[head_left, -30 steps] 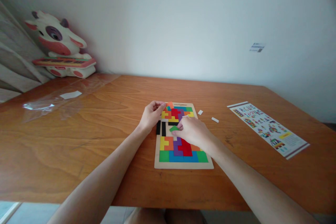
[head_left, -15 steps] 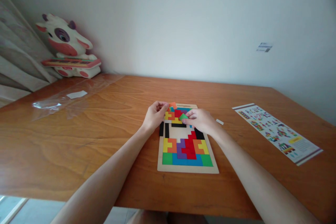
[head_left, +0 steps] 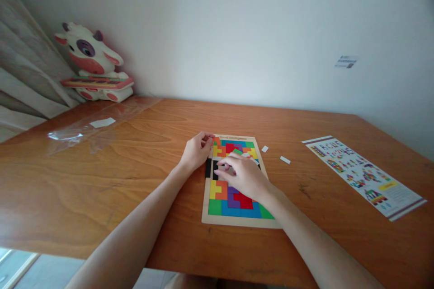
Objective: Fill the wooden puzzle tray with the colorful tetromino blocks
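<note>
Pale wood rims the block puzzle board (head_left: 233,221), which lies flat on the brown table (head_left: 162,235), close to the middle of its near edge. Red, purple, orange, yellow, green and blue blocks are set into its near and far ends. One black block (head_left: 208,168) lies along its left rim, with a second black block (head_left: 214,166) just inside.

Over the middle of the board is the right hand (head_left: 247,176), thumb and forefinger apart at the second black block; whether they touch it cannot be told. Just past its knuckles shows a green block (head_left: 237,151), partly hidden.

At the board's far-left corner is the left hand (head_left: 195,151), fingers bent, next to an orange block (head_left: 217,141); whether they grip it is unclear.

Two small white tiles (head_left: 285,160) lie apart on the table, right of the board. Toward the table's right edge a printed leaflet (head_left: 364,176) lies slanted. By the far-left corner are a clear plastic bag (head_left: 127,110), a white slip (head_left: 102,123) and a cow-shaped toy keyboard (head_left: 98,83), near a curtain (head_left: 25,72).
</note>
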`<state>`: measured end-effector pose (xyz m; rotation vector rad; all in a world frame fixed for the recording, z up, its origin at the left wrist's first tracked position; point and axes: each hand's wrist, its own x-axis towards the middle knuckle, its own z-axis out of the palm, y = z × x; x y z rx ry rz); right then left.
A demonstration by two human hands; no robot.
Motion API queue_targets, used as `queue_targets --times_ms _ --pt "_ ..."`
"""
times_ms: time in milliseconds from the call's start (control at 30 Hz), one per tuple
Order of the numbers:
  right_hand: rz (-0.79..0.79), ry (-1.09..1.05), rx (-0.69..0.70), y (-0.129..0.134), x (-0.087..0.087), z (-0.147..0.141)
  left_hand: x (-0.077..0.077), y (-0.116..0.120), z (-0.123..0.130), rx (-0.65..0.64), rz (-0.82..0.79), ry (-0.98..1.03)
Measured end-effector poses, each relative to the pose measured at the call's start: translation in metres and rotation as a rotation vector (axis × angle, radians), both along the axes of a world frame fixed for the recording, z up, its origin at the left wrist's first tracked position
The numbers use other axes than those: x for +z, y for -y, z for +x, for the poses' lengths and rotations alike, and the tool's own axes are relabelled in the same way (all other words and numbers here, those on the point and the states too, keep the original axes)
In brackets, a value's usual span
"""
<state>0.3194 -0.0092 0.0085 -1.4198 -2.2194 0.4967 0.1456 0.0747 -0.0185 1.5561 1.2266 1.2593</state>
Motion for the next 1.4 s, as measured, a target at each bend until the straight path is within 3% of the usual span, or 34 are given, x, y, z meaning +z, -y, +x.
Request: queue_targets --times_ms 67,233,333,700,867,1033,1133,1233,1400 --pt "0.066 0.071 0.023 0.002 0.000 -0.006 -0.001 0.002 0.003 -0.007 0.023 -0.006" --pt "0.286 0.334 0.298 -0.005 -0.001 0.005 -0.005 0.003 0.004 -0.031 0.095 -0.099" --pt "0.374 0.480 0.388 -0.010 0.001 0.012 -0.006 0.003 0.002 -0.034 0.110 -0.113" --pt "0.531 0.671 0.730 -0.028 0.041 -0.013 0.000 0.003 0.004 -0.021 0.056 -0.118" --pt "0.510 0.749 0.756 -0.032 0.047 -0.025 -0.001 -0.006 0.000 0.022 -0.023 0.029" --pt "0.613 0.802 0.818 -0.037 0.042 -0.025 -0.003 -0.010 -0.001 0.012 -0.099 0.079" --pt "0.595 0.745 0.783 -0.041 0.042 -0.022 -0.003 -0.010 -0.001 0.017 -0.086 0.051" --pt "0.472 0.490 0.686 -0.040 0.040 -0.013 -0.004 -0.011 -0.001 0.015 -0.068 0.049" --pt "0.324 -0.072 0.249 -0.024 0.021 0.021 -0.009 -0.009 0.000 -0.026 -0.027 -0.019"
